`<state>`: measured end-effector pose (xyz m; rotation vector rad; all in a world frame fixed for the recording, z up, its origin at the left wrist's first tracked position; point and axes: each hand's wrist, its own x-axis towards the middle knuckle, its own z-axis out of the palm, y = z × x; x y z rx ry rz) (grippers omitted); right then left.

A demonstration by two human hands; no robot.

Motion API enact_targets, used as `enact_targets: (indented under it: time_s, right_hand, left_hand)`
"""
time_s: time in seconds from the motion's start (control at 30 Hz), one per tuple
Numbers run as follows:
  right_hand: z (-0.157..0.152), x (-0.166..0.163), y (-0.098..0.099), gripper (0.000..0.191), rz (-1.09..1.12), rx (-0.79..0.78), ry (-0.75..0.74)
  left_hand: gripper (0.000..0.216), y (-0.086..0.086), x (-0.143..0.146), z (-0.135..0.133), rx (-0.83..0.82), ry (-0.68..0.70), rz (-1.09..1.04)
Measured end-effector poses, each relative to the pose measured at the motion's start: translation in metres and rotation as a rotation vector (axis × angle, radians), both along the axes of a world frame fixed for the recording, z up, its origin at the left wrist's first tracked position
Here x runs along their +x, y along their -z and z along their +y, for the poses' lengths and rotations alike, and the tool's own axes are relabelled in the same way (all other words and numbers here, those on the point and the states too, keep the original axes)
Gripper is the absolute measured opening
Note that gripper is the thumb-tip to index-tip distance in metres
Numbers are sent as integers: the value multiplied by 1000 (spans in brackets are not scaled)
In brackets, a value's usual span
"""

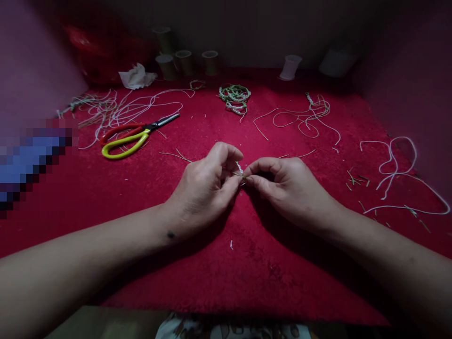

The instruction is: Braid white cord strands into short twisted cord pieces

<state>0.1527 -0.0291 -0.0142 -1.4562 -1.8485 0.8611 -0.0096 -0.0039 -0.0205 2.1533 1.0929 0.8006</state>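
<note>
Head view: a thin cord piece point(240, 170) is pinched by left hand point(205, 188) and right hand point(287, 186); light, limp, probably best gripped near the ends.

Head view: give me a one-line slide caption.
Left hand and right hand pinch a small cord piece over a red cloth, scissors nearby.

Worktop point(197, 268) w/ red fuzzy cloth. On it: scissors point(136, 134) left, white cord loops point(120, 110) far left & right point(399, 174), green/white cord coil point(235, 96) ctr back, crumpled tissue point(137, 76), spools point(185, 61) at back, cord offcuts point(356, 180).
</note>
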Motion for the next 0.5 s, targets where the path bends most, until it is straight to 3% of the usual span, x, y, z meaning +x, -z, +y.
enact_targets:
  time_s: [0.2, 0.4, 0.5]
  right_hand:
    - [4, -1, -7, 11, 251, -256, 49]
    - [4, -1, -6, 10, 336, -270, 58]
    - [4, -1, -4, 8, 350, -261, 58]
  left_hand:
    - [21, -6, -2, 0, 182, -15, 123]
    - [4, -6, -8, -3, 438, 61, 172]
    - [9, -2, -9, -2, 470, 81, 236]
